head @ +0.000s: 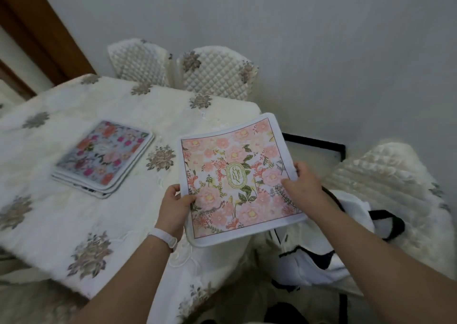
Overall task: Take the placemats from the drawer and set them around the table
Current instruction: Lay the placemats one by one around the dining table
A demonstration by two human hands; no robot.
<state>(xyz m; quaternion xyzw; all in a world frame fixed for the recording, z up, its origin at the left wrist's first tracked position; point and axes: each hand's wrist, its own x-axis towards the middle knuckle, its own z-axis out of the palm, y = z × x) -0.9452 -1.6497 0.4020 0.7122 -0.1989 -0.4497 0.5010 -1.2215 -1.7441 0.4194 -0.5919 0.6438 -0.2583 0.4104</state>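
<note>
Left hand [174, 201] and right hand [300, 183] each pinch a side edge of a square pink-flowered fabric placemat [237, 177], held above the right edge of the white-clothed, flower-embroidered counter [61, 212]. A stack of blue floral square placemats [103, 157] lies on the counter, to its left and apart from it.

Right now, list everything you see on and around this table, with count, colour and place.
Square floral fabric placemat: one, pink, held over table's near corner.
Stack of floral placemats: several, blue-pink top, on table.
Cloth-covered table: one, cream with grey flowers, left.
Quilted chairs: three, cream, two far, one right.
Fabric tote bag: one, white, black straps, at right chair.
Wristband: one, white, left wrist.
Left hand: one, grips placemat's left edge.
Right hand: one, grips right edge.
</note>
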